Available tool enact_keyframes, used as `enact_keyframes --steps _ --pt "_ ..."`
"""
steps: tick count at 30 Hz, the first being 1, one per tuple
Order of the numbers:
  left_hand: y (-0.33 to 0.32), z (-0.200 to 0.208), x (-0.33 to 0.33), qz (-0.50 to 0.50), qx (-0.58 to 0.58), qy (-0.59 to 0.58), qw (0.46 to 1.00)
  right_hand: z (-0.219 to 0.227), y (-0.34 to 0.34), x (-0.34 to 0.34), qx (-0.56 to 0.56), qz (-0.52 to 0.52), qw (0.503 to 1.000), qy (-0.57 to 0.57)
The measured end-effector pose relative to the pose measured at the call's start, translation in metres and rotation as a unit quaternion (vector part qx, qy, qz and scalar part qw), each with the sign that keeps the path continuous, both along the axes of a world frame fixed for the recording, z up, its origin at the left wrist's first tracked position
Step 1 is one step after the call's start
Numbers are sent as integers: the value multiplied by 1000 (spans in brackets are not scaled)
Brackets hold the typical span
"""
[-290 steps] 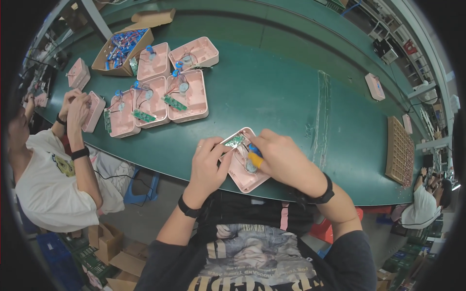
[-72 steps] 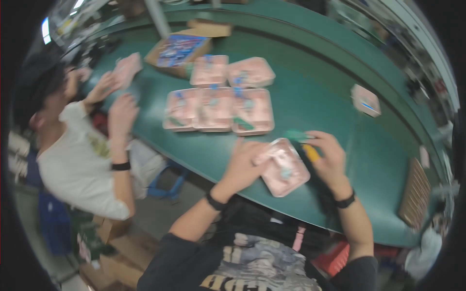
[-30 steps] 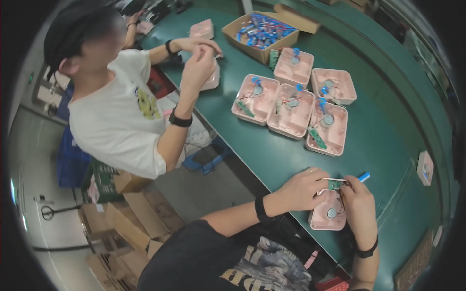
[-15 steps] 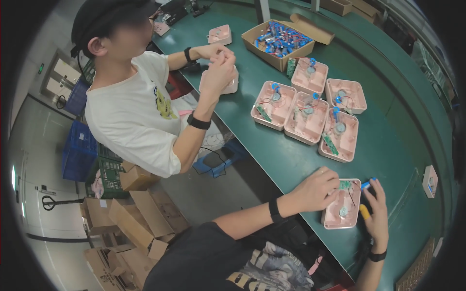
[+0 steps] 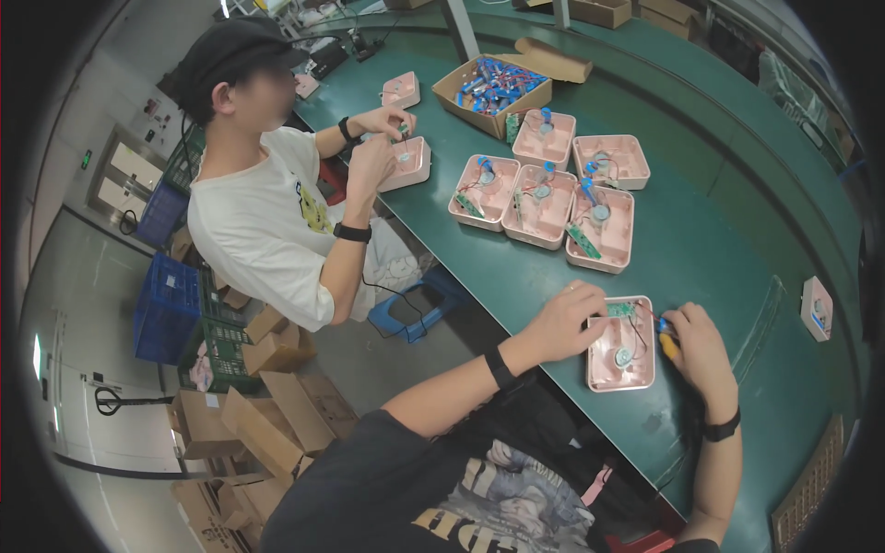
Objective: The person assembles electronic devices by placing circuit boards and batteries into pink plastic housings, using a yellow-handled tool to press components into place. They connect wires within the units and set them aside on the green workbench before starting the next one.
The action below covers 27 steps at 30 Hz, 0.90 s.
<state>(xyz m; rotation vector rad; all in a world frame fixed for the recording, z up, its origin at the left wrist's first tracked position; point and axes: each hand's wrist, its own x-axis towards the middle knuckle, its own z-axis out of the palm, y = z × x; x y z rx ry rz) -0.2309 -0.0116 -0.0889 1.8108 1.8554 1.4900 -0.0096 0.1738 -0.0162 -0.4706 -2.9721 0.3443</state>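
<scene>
A shallow pink plastic housing [image 5: 604, 367] lies on the green table in front of me, with a round silver speaker-like part [image 5: 623, 357] and thin wires inside. My left hand [image 5: 570, 321] reaches over its left rim, fingertips pinched at the end of a small green circuit board [image 5: 623, 310]. To the right of the housing, my right hand [image 5: 699, 343] is curled with its fingertips on a blue cylindrical battery [image 5: 664, 325], mostly covered by the fingers. A red wire runs from it toward the board. Something yellow, like a finger cot, covers my right thumb [image 5: 669, 347].
Several pink housings [image 5: 539, 207] with boards, wires and blue batteries stand grouped beyond my hands. Behind them is an open cardboard box [image 5: 498, 92] of blue batteries. At left, a co-worker [image 5: 267, 212] handles another housing [image 5: 410, 166]. A pink-sided part [image 5: 817, 309] lies far right.
My right hand has gone from spread fingers to a curled grip at the battery. My left hand stays by the board. The co-worker's hands have moved apart above their housing. The whole view has shifted.
</scene>
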Motion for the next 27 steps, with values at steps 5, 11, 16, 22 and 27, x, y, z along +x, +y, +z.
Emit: enact_keyframes --steps 5,11,16,22,27 --pt "0 -3 -3 -1 -27 16 1000 -23 25 10 -315 -33 946 66" --pt "0 1 -5 4 -54 21 998 -25 39 8 -603 -88 789 77" --pt "2 7 -6 2 -73 28 997 -37 33 9 -475 -6 870 133" --pt "-4 -5 -6 1 -50 11 999 -30 26 14 -518 -50 850 82" --pt "-1 -4 0 -10 -38 6 999 -33 28 21 -557 -75 825 64"
